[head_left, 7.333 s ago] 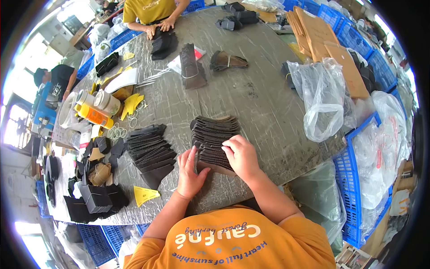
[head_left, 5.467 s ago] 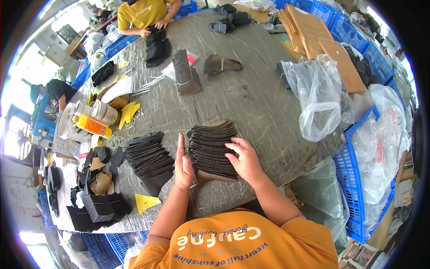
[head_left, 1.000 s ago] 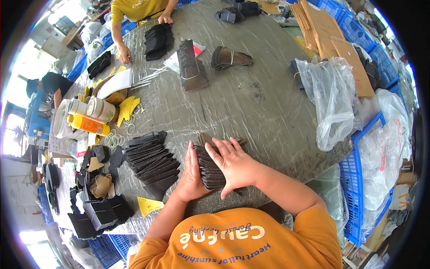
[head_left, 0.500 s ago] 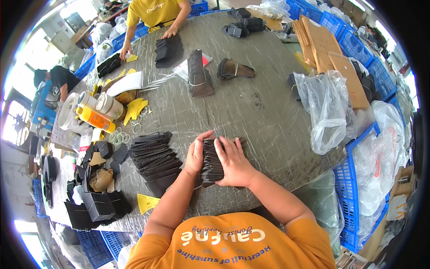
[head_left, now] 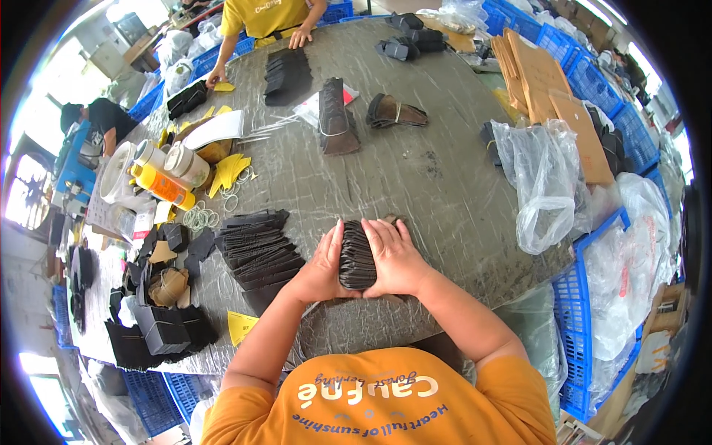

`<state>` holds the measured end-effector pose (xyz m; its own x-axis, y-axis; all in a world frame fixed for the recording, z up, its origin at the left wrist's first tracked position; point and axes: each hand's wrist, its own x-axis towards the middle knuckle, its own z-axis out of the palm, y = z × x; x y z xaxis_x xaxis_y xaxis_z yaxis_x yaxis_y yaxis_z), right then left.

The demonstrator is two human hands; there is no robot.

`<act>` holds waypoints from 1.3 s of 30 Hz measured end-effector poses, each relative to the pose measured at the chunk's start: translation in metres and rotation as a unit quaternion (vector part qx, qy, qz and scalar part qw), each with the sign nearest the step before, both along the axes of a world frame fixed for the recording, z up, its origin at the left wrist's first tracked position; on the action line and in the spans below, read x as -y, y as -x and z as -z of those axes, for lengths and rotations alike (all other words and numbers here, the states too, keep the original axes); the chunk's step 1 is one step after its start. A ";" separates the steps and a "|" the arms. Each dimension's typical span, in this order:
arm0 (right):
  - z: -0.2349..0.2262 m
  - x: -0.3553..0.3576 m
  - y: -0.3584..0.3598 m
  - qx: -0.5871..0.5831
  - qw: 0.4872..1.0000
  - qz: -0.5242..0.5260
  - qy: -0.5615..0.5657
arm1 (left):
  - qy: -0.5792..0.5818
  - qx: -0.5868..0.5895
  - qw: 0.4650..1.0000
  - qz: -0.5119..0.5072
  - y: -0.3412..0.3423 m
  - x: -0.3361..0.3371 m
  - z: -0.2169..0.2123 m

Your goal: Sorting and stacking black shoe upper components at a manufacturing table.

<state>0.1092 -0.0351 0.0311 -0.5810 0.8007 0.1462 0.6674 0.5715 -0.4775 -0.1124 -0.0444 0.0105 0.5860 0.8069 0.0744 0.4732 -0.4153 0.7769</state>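
Observation:
A stack of dark leather-like pieces (head_left: 357, 256) stands on the table in front of me, pressed between my palms. My left hand (head_left: 324, 261) lies along its left side and my right hand (head_left: 391, 258) along its right, fingers pointing away from me. A brown piece (head_left: 397, 219) shows partly behind my right fingertips. Left of my hands, a fanned row of black pieces (head_left: 259, 254) leans over. Farther off lie a banded bundle of dark pieces (head_left: 337, 119) and a smaller brown bundle (head_left: 397, 112) tied with a band.
Bottles and jars (head_left: 165, 185), rubber bands (head_left: 200, 217) and yellow pieces (head_left: 230, 172) sit at the left. Black bundles and scraps (head_left: 162, 334) lie near left. On the right are clear plastic bags (head_left: 538, 185), cardboard (head_left: 534, 74) and a blue crate (head_left: 575, 334). A co-worker (head_left: 271, 16) stands across the table.
My hands have closed in on the stack from both sides, squeezing it narrower and more even. The co-worker across the table has shifted a hand slightly. The view has moved a little.

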 end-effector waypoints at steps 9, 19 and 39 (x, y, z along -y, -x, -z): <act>0.003 -0.007 -0.009 0.003 1.000 0.013 0.014 | -0.072 0.007 0.994 -0.083 -0.015 0.005 0.007; 0.005 -0.023 -0.017 -0.226 0.967 0.027 0.116 | -0.045 0.036 0.996 -0.061 -0.033 -0.023 -0.036; 0.072 0.017 -0.030 -0.782 0.400 -0.132 0.460 | -0.151 -0.201 0.769 -0.588 0.177 0.074 0.016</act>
<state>0.1393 -0.0522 -0.0406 -0.4372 0.8744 0.2102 -0.8835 -0.3738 -0.2823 -0.2896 -0.1187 -0.0057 -0.5108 0.7783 0.3652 0.8362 0.3511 0.4213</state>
